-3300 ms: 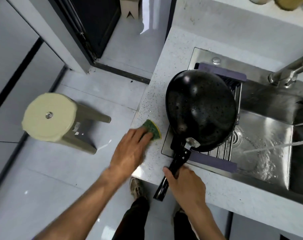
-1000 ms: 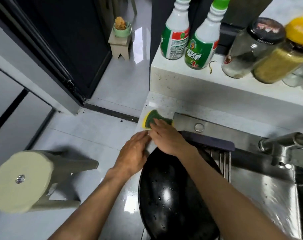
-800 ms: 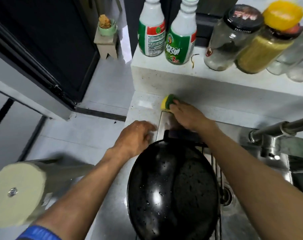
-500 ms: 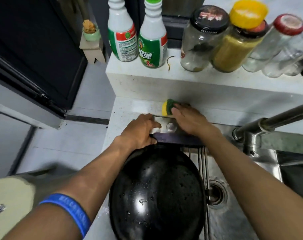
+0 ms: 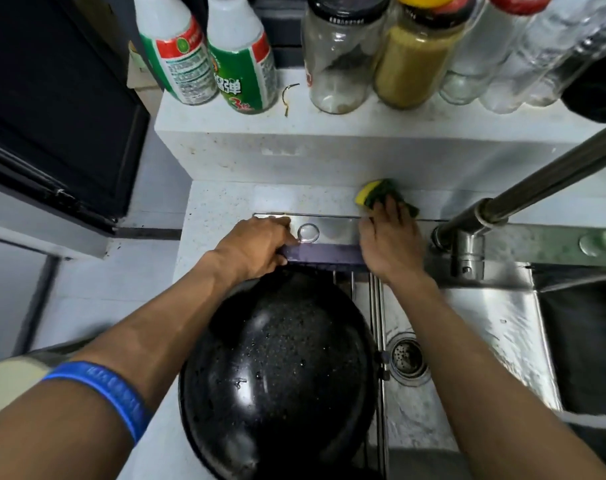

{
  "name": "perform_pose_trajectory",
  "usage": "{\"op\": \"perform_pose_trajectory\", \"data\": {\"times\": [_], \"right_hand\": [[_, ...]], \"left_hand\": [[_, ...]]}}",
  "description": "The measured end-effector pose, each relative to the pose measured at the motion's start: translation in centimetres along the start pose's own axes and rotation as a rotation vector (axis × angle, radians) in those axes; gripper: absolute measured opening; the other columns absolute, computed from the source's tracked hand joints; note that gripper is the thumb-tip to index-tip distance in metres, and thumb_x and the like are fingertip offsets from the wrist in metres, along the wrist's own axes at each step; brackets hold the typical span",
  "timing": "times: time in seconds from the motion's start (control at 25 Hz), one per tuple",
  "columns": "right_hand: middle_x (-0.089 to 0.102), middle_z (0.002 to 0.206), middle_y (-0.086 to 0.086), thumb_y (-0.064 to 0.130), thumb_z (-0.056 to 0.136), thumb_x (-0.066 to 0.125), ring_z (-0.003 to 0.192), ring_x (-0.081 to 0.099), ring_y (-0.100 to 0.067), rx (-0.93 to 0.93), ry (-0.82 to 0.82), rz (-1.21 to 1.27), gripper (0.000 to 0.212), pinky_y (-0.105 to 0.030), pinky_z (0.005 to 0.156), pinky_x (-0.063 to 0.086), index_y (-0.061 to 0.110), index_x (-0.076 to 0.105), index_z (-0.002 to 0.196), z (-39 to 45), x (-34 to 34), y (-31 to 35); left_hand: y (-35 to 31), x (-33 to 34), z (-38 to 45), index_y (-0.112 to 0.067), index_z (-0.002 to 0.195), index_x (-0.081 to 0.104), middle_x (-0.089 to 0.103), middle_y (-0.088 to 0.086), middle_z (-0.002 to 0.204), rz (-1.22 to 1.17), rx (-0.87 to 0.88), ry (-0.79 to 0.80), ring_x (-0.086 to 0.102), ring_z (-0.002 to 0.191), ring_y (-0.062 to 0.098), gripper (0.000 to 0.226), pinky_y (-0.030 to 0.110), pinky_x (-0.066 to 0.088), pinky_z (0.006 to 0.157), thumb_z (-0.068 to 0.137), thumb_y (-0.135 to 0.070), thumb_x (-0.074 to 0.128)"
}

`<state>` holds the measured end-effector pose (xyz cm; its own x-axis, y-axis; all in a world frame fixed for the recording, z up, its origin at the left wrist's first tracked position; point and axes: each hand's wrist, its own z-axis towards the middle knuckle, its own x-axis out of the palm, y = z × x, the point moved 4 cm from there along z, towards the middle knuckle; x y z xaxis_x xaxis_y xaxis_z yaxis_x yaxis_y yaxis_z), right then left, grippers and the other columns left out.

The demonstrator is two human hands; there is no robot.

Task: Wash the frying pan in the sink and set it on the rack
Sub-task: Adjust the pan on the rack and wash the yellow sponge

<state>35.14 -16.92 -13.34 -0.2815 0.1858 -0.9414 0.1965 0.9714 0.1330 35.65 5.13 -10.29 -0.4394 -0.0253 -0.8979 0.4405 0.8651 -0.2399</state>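
The black frying pan (image 5: 277, 368) lies upside down, wet with droplets, on the metal rack (image 5: 324, 253) that spans the left side of the steel sink (image 5: 485, 323). Its handle is out of sight. My left hand (image 5: 256, 249) curls its fingers round the left end of the rack's purple end bar, just beyond the pan. My right hand (image 5: 388, 237) reaches past the bar, and its fingers lie flat on a yellow-green sponge (image 5: 367, 194) on the counter strip behind the sink.
The faucet (image 5: 523, 199) slants in from the right, close to my right hand. Above, a ledge holds two green-labelled bottles (image 5: 239, 64) and several glass jars (image 5: 339, 53). The drain (image 5: 408, 356) sits right of the rack. A pale stool (image 5: 3, 382) stands on the floor at left.
My right hand let go of the pan's handle and took the sponge from the left hand, then slid it right along the counter. My left hand moved onto the rack's bar.
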Motion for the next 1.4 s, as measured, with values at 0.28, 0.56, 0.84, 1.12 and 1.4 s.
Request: {"op": "perform_pose_trajectory", "data": {"times": [0.28, 0.56, 0.84, 1.12, 1.4], "right_hand": [[0.016, 0.166, -0.005, 0.031, 0.106, 0.023, 0.152, 0.011, -0.023, -0.188, -0.016, 0.238, 0.054, -0.038, 0.124, 0.005, 0.014, 0.025, 0.157, -4.5, 2.1, -0.7], [0.039, 0.156, -0.006, 0.012, 0.091, 0.051, 0.138, 0.035, -0.034, -0.281, -0.187, 0.284, 0.057, -0.042, 0.116, 0.024, 0.012, 0.045, 0.147, -4.4, 1.7, 1.2], [0.065, 0.087, -0.006, 0.003, 0.085, 0.068, 0.075, 0.057, -0.018, 0.334, -0.248, 1.086, 0.012, -0.024, 0.066, 0.046, 0.012, 0.067, 0.093, -16.4, 4.8, -10.3], [0.068, 0.107, -0.017, -0.005, 0.073, 0.043, 0.089, 0.071, -0.033, 0.742, -0.032, 2.304, 0.033, -0.051, 0.079, 0.060, 0.008, 0.058, 0.099, -24.9, 4.8, -18.7], [0.072, 0.111, -0.006, 0.030, 0.104, 0.037, 0.104, 0.065, -0.019, 0.709, 0.118, 2.427, 0.040, -0.039, 0.089, 0.048, 0.010, 0.071, 0.107, -24.3, 2.1, -16.9]], "left_hand": [[-1.2, 0.3, 0.3, -0.029, 0.118, 0.064, 0.062, -0.002, 0.122, 0.015, -0.200, -0.012, 0.058, 0.110, 0.029, 0.040, 0.034, 0.049, 0.085, 0.080, -0.017, 0.068], [-0.8, 1.3, 0.1, -0.035, 0.127, 0.058, 0.053, -0.006, 0.141, -0.024, -0.309, -0.050, 0.054, 0.122, 0.028, 0.050, 0.033, 0.046, 0.092, 0.081, -0.022, 0.070], [-5.0, -1.6, 0.7, -0.025, 0.115, 0.069, 0.065, 0.009, 0.120, -0.070, -0.384, -0.039, 0.060, 0.108, 0.033, 0.030, 0.037, 0.048, 0.090, 0.086, -0.031, 0.063], [-23.2, 3.9, -6.2, -0.016, 0.118, 0.069, 0.068, 0.006, 0.121, -0.678, -0.088, -0.217, 0.062, 0.113, 0.024, 0.030, 0.033, 0.048, 0.096, 0.090, -0.019, 0.060], [-36.6, 10.2, -5.4, -0.033, 0.149, 0.023, 0.017, -0.012, 0.157, -0.864, -0.040, -0.168, 0.005, 0.145, 0.002, 0.044, 0.033, -0.006, 0.120, 0.105, -0.031, 0.028]]}}
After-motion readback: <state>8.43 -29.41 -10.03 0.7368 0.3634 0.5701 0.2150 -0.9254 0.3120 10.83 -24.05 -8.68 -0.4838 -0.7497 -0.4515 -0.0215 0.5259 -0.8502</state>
